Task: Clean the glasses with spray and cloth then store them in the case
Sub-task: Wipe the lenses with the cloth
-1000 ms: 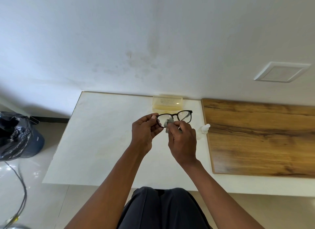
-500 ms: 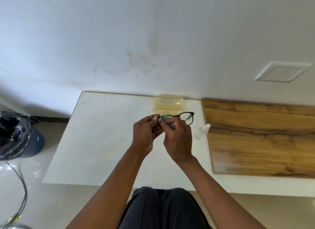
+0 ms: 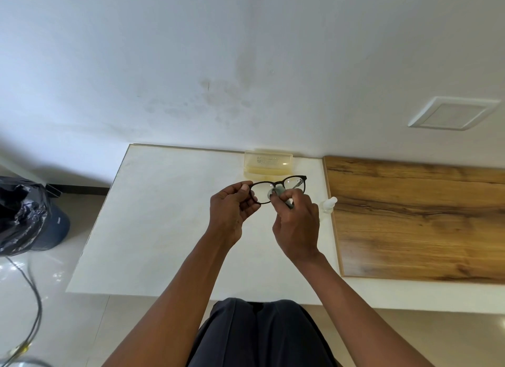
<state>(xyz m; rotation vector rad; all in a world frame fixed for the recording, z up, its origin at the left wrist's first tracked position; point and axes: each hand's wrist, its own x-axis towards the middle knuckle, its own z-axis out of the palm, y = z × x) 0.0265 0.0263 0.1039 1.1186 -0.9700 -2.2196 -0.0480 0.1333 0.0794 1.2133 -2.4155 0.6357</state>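
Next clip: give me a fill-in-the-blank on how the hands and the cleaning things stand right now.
1. The left hand grips the black ____ by one end of the frame.
2. The right hand presses a grey ____ against a lens.
3. The yellowish case lies at the table's far edge, its lid ____.
4. The spray bottle stands beside the ____ board.

Missing: glasses; cloth; closed; wooden

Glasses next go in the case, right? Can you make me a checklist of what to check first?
1. Glasses held firmly: ok, left hand grips the frame's end.
2. Cloth on a lens: ok, right hand pinches it against the glasses.
3. Lenses clean: cannot tell, too small to see.
4. Case open and ready: not ok, it looks closed, by the wall.
5. Spray out of the way: ok, it sits right of the hands.
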